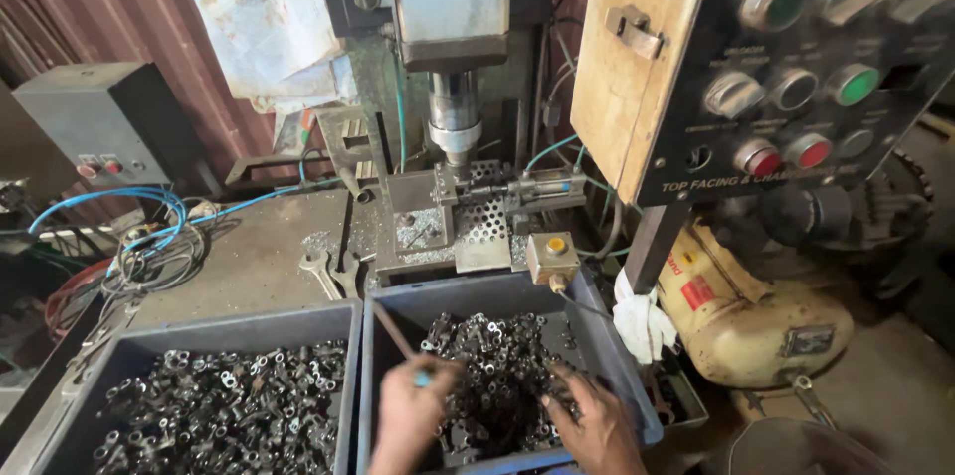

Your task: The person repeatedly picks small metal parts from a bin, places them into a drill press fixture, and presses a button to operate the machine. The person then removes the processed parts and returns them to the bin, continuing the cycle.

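From the head camera, both hands are down in the right-hand blue bin (637, 390), 1 of 2 bins side by side at the near edge of the counter (259, 261). The left hand (410, 413) is curled shut around a thin rod with a light blue tip (422, 377); the rod slants up and to the left, over the bin's dividing wall. The right hand (597, 425) lies palm down on the heap of small dark metal parts (492, 361), its fingers (557, 397) spread and pressed into the pile; whether they have closed on any piece cannot be told. These parts fill the middle of the right bin, heaped more toward its left and near sides.

The left bin (209, 321) holds a flatter layer of similar small metal parts (224, 400), untouched by either hand. Behind the bins, 2 open-ended spanners (333, 276) lie on the counter just beside the base of a drilling machine. Its spindle (455, 117) hangs straight above a perforated fixture plate (482, 216), with metal chips scattered around it. A small box with a yellow push button (552, 256) sits just behind the right bin's far wall. To the right stands a dark control panel (796, 67) with green and red buttons, a white rag (642, 321) hanging below it, and a cream-coloured motor (756, 321) near the floor. Blue hoses (129, 201) loop on the left, below a grey switch box (104, 122).
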Demonstrator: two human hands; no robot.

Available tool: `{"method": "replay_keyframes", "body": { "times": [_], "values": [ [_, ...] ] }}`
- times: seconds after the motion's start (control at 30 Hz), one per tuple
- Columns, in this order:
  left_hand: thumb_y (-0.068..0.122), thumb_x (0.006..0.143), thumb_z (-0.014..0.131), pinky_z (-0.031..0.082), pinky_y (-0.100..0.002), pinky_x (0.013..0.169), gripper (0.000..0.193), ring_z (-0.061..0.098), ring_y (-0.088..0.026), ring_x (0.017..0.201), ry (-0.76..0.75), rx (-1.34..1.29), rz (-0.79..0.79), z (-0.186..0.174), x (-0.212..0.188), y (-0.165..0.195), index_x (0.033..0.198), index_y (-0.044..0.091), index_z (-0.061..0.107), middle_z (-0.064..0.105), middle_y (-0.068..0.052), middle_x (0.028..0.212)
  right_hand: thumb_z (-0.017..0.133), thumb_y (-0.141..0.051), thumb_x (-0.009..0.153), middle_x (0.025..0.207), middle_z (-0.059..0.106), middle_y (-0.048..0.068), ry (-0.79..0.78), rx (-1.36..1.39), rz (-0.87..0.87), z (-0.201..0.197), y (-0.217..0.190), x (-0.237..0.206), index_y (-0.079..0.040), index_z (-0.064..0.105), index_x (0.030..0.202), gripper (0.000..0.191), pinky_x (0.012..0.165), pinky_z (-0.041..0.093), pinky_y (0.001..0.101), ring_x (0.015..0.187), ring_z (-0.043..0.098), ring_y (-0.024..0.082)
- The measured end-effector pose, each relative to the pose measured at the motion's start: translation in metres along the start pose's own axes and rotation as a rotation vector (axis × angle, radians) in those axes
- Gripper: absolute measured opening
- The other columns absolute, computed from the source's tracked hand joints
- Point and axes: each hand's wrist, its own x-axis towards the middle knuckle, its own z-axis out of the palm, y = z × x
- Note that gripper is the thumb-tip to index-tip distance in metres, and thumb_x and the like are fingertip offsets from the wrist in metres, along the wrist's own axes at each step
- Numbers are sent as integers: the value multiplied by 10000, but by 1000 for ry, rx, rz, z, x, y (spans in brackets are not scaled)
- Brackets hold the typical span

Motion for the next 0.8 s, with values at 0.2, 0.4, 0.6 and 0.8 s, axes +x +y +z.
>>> {"method": "replay_keyframes", "body": {
  "times": [0.2, 0.4, 0.6, 0.8],
  "values": [
    [205, 812, 705, 549, -271, 653, 242, 704, -137, 673, -180, -113, 95, 93, -6, -4, 855, -13, 800, 779, -55, 744, 813, -179, 724, 1257, 693, 164, 115, 22, -365, -4, 0, -2, -76, 602, 1329, 649, 887, 564, 417, 1053, 714, 335],
    [251, 846, 722, 476, -301, 615, 285, 594, -119, 665, -255, -269, -168, 98, -15, -10, 878, -23, 794, 716, -51, 709, 780, -202, 818, 1156, 729, 150, 112, 4, -359, 2, 6, -4, -71, 667, 1224, 442, 875, 571, 422, 1047, 712, 351],
    [227, 894, 693, 504, -272, 697, 300, 632, -119, 767, -352, -190, 51, 95, -20, -4, 1011, -35, 783, 736, -59, 816, 698, -184, 875, 1091, 757, 172, 135, 153, -193, 3, 12, -3, -44, 681, 1205, 359, 840, 588, 391, 993, 751, 331],
    [37, 767, 640, 505, -372, 730, 984, 594, -191, 769, -248, -276, -209, 88, -27, 11, 1610, 217, 164, 734, -89, 991, 726, -167, 906, 993, 806, 111, 207, 486, -85, 7, 31, 2, -17, 725, 1156, 292, 783, 579, 299, 901, 758, 203]
  ]
}}
